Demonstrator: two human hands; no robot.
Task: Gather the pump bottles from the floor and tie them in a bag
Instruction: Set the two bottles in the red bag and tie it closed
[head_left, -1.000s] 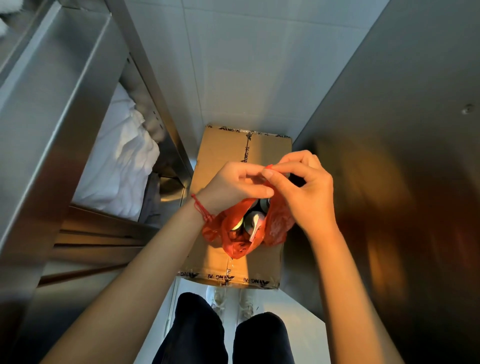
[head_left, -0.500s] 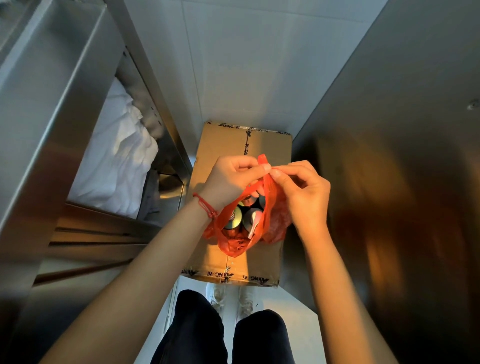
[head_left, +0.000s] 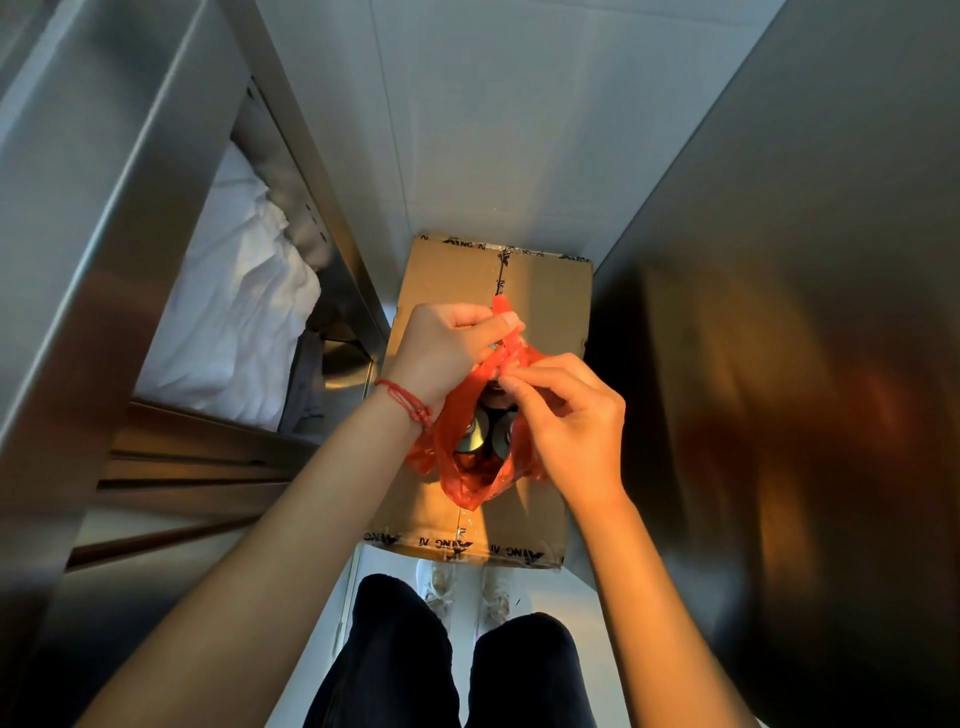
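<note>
A red plastic bag (head_left: 470, 475) rests on a taped cardboard box (head_left: 545, 296) on the floor. Its mouth gapes and shows the round tops of pump bottles (head_left: 475, 439) inside, partly hidden by the plastic. My left hand (head_left: 447, 348) pinches one red handle strip, which sticks up past my fingertips. My right hand (head_left: 566, 415) pinches the other handle close beside it, above the bag's mouth. The two handles cross between my fingers.
A steel shelf unit (head_left: 130, 171) stands at the left with white cloth (head_left: 234, 312) on a lower shelf. A steel wall (head_left: 805, 312) runs along the right. White floor tiles (head_left: 493, 130) lie beyond the box. My legs (head_left: 441, 665) and white shoes are below.
My left hand has lifted its handle up and away; my right hand has dropped lower and nearer to me. The handles are now crossed and the bag mouth is pulled narrower.
</note>
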